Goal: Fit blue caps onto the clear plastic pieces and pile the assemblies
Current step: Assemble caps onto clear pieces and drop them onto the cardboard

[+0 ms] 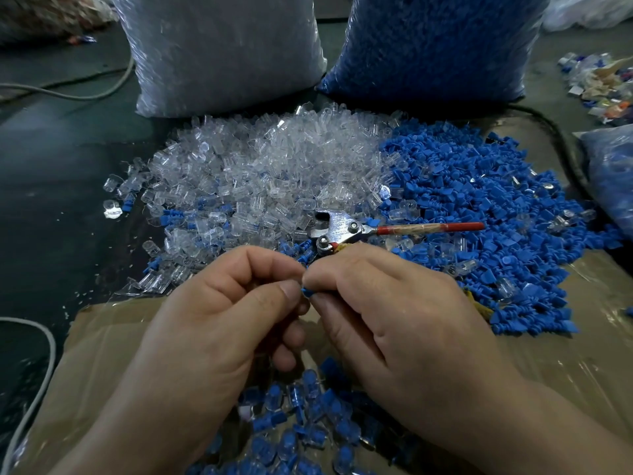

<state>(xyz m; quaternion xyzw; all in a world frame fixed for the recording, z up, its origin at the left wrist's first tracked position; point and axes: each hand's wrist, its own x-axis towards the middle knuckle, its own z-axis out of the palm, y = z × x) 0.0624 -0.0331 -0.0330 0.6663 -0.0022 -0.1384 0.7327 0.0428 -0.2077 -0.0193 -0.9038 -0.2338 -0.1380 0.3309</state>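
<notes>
Centre frame, the two hands meet fingertip to fingertip. The right hand (pixel 394 303) has its thumb and forefinger pinched on a blue cap (pixel 306 291), of which only a sliver shows. The left hand (pixel 219 303) is curled tight, its thumb tip pressed against that same cap. Whether a clear piece sits inside its fingers cannot be told, as they hide it.

This looks like the fitting step: the cap being pushed home. The next move likely calls for a firm squeeze along the cap's axis until it seats, then a drop onto the assemblies (pixel 301 423) piled at the bottom centre, under the wrists.

Stock lies above the hands: loose clear pieces (pixel 257 173) heaped centre left, blue caps (pixel 479 200) heaped centre right, the two heaps touching. A red-handled cutter (pixel 359 231) lies across where they meet, just above the knuckles. Two full bags (pixel 222 53) stand along the top on the bench (pixel 582 354).
</notes>
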